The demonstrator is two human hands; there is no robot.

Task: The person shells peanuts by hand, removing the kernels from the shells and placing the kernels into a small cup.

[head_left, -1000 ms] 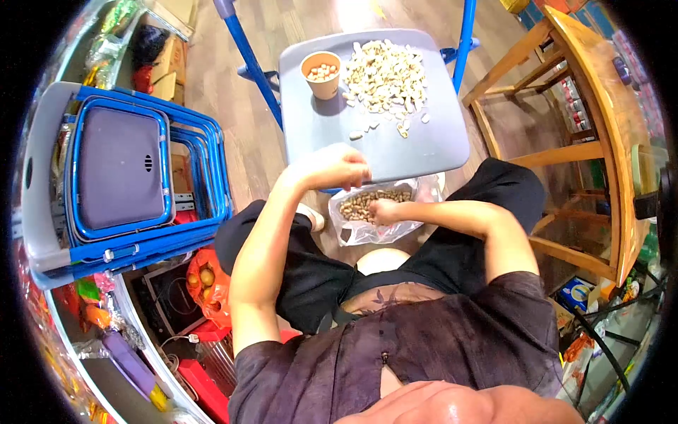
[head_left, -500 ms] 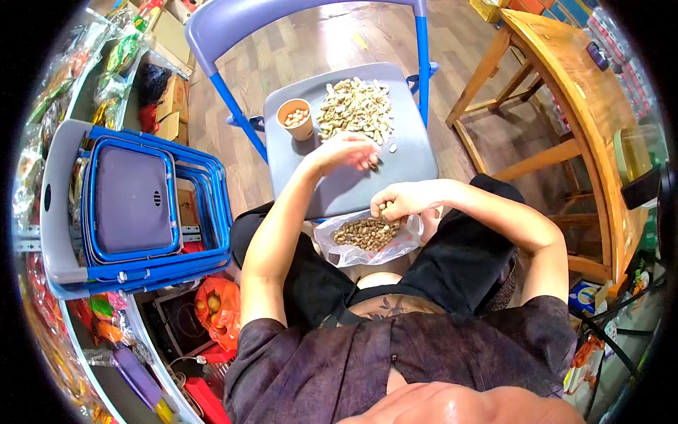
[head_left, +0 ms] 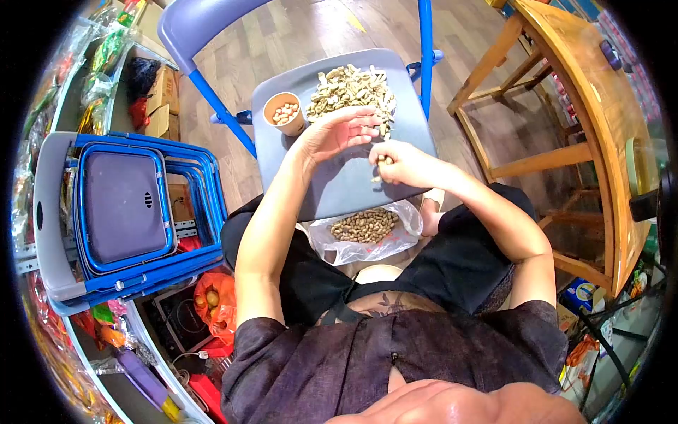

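My left hand [head_left: 344,132] hovers over the grey chair seat [head_left: 282,191], palm turned up and fingers spread, in front of the heap of peanut shells [head_left: 351,90]. Beside it on the right, my right hand [head_left: 404,163] is closed around some unshelled peanuts [head_left: 385,161], which peek out at the fingers. A paper cup [head_left: 291,126] holding shelled peanuts stands at the seat's left side. Below the seat's near edge, a clear plastic bag [head_left: 402,244] lies open with many unshelled peanuts [head_left: 365,226] in it.
Folded blue-framed chairs [head_left: 127,205] lean at the left, by shelves of packaged goods. A wooden table [head_left: 600,134] stands at the right. An orange bag [head_left: 215,304] with round items sits at the lower left. My knees flank the plastic bag.
My right hand has come up out of the plastic bag with peanuts and now is over the seat near my left hand. My left hand's fingers have opened. The camera view has shifted.
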